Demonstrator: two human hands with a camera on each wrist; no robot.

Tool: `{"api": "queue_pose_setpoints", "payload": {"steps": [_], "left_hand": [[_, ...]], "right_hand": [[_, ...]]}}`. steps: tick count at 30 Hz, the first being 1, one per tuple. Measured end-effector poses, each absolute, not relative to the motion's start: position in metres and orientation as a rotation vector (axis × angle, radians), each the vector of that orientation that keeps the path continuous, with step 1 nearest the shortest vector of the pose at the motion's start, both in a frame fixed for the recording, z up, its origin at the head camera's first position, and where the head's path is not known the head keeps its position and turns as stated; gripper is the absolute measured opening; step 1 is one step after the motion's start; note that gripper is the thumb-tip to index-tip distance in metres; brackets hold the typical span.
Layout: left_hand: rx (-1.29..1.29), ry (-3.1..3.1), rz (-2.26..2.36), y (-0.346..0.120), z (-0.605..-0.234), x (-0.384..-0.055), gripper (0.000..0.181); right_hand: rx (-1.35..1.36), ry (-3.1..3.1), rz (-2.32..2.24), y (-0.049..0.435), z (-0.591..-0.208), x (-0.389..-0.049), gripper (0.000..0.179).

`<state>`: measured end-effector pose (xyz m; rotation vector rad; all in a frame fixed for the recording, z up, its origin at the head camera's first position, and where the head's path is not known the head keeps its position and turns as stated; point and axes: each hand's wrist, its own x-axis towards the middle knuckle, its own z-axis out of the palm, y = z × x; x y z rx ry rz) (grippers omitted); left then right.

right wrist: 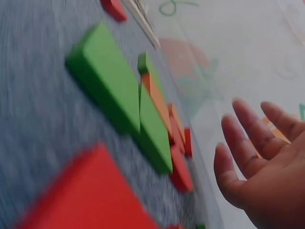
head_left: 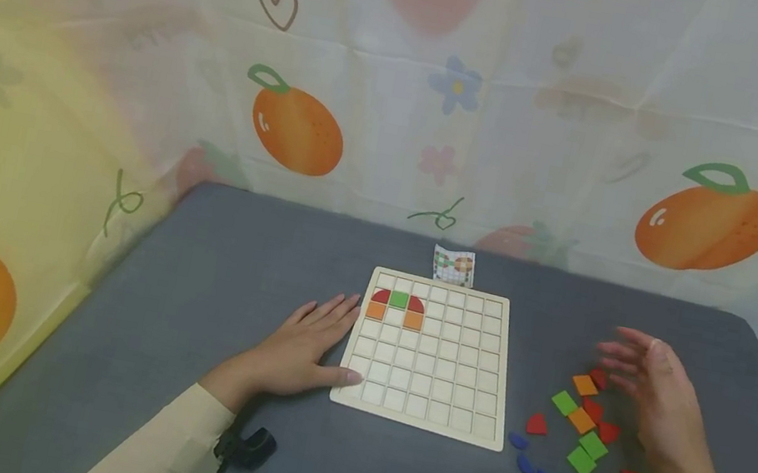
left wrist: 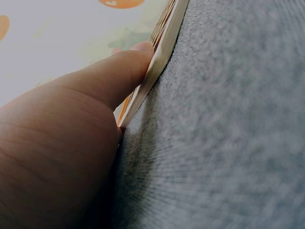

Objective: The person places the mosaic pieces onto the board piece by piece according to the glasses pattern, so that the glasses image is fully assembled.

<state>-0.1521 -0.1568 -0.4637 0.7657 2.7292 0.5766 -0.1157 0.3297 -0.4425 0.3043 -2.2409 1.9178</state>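
A pale wooden grid board (head_left: 431, 382) lies on the table with red quarter-round pieces, a green square (head_left: 399, 299) and orange squares (head_left: 413, 321) set in its upper left cells. My left hand (head_left: 302, 346) is spread flat at the board's left side, its thumb resting on the rim, as the left wrist view also shows. On the right, my right hand (head_left: 662, 401) hovers over loose tiles with its fingers extended and nothing in it. Green tiles (right wrist: 105, 76), orange tiles (head_left: 581, 421) and red tiles (right wrist: 90, 195) lie beneath and beside it.
Behind the board stands a small card (head_left: 453, 266) with a coloured grid pattern. Several blue half-round pieces (head_left: 525, 465) are scattered off the board's lower right corner. A printed cloth (head_left: 535, 171) hangs at the back of the grey table (head_left: 255, 248).
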Motion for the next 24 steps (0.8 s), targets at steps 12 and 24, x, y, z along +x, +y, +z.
{"api": "queue_pose_setpoints", "payload": {"steps": [12, 24], "left_hand": [[0.769, 2.734, 0.560, -0.157, -0.465, -0.153, 0.107], [0.772, 2.736, 0.568, -0.157, -0.464, -0.153, 0.108]], "right_hand": [[-0.030, -2.796, 1.376, 0.351, -0.456, -0.117, 0.059], [0.025, -2.946, 1.124, 0.348, -0.460, -0.117, 0.044]]}}
